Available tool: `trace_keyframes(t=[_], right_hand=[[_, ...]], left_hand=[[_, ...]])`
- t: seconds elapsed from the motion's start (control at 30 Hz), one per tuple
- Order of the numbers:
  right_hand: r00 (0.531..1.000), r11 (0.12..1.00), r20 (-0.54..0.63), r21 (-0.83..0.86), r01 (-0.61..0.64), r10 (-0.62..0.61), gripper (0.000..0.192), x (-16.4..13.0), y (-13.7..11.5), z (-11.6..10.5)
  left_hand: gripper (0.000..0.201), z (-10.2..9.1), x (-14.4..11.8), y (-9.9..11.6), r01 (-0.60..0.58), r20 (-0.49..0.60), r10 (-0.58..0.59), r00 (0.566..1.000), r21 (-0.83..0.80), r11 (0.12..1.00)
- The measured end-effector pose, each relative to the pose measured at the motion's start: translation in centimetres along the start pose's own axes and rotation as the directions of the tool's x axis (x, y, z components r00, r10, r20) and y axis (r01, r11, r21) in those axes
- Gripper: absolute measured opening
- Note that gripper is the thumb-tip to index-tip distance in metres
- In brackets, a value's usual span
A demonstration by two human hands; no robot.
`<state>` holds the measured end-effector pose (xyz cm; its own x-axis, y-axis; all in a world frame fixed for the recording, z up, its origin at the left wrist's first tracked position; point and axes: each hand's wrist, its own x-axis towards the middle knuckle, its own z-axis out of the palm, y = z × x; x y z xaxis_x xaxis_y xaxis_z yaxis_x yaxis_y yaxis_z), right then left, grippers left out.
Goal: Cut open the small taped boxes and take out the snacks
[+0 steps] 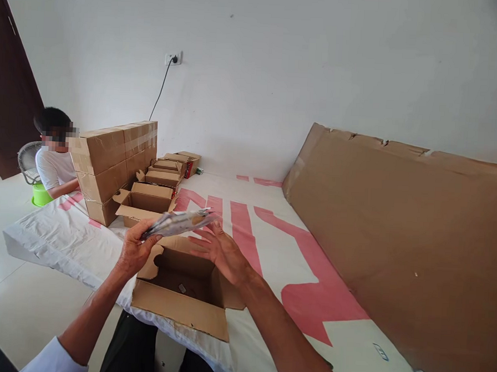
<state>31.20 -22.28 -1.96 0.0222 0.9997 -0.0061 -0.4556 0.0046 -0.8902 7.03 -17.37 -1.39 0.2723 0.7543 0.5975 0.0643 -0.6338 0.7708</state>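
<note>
I can't make out what the flat packet (179, 223) is: glossy, seen edge-on, print unreadable. My left hand (135, 250) is clenched around its left end; my right hand (222, 251) is spread flat, fingertips touching the packet's right end, grasping nothing. The packet hangs just above the near open box (183, 291), flaps out, 1 small dark bit inside (too small to tell). Farther left, another open box (144, 204), its contents hidden, beside stacked sealed cartons (108, 165). A seated person (55, 159) is partly hidden behind them. A big cardboard sheet (399, 238) on the right is cut off.
</note>
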Motion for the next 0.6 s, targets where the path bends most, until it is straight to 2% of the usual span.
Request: trace_keyframes(t=[0.07,0.1,0.17,0.2,0.27,0.33,0.4,0.47,0.53,0.57,0.6], right_hand=[[0.997,0.996,0.074,0.082,-0.025,0.018,0.057,-0.4,0.2,0.6],[0.996,0.994,0.088,0.111,-0.011,0.001,0.054,-0.5,0.2,0.9],[0.997,0.988,0.053,0.142,0.052,-0.060,0.046,-0.6,0.3,1.1],[0.996,0.985,0.018,0.149,0.084,-0.088,0.043,-0.5,0.3,1.0],[0.993,0.980,-0.037,0.156,0.120,-0.116,0.040,-0.3,0.6,0.8],[0.993,0.980,-0.044,0.160,0.115,-0.109,0.038,0.0,0.9,0.4],[0.994,0.981,-0.022,0.162,0.106,-0.104,0.036,0.3,1.3,0.3],[0.994,0.981,0.001,0.159,0.112,-0.113,0.037,0.6,1.8,0.3],[0.992,0.982,0.006,0.144,0.125,-0.127,0.038,1.0,2.2,0.4],[0.991,0.982,0.004,0.135,0.131,-0.132,0.039,1.2,2.4,0.4],[0.991,0.983,0.001,0.127,0.136,-0.137,0.039,1.4,2.7,0.4]], left_hand=[[0.037,0.4,-0.4,0.3,-0.201,0.043,0.196,0.980,0.152,0.968],[0.044,0.5,-0.6,0.4,-0.269,0.080,0.258,0.963,0.194,0.943],[0.054,0.8,-1.2,0.5,-0.320,0.144,0.296,0.944,0.196,0.927],[0.054,0.8,-1.4,0.5,-0.297,0.156,0.273,0.949,0.162,0.941],[0.048,0.8,-1.7,0.6,-0.155,0.132,0.147,0.980,0.054,0.986],[0.044,0.6,-1.8,0.7,0.078,0.076,-0.071,0.995,-0.093,0.993],[0.054,0.2,-1.6,0.9,0.323,0.103,-0.307,0.946,-0.228,0.919],[0.069,0.0,-1.3,0.9,0.511,0.266,-0.445,0.855,-0.290,0.809],[0.075,-0.1,-1.0,0.7,0.604,0.414,-0.472,0.779,-0.288,0.743],[0.076,-0.1,-1.0,0.4,0.617,0.436,-0.472,0.766,-0.291,0.731],[0.075,0.0,-0.9,0.1,0.616,0.424,-0.476,0.771,-0.303,0.727]])
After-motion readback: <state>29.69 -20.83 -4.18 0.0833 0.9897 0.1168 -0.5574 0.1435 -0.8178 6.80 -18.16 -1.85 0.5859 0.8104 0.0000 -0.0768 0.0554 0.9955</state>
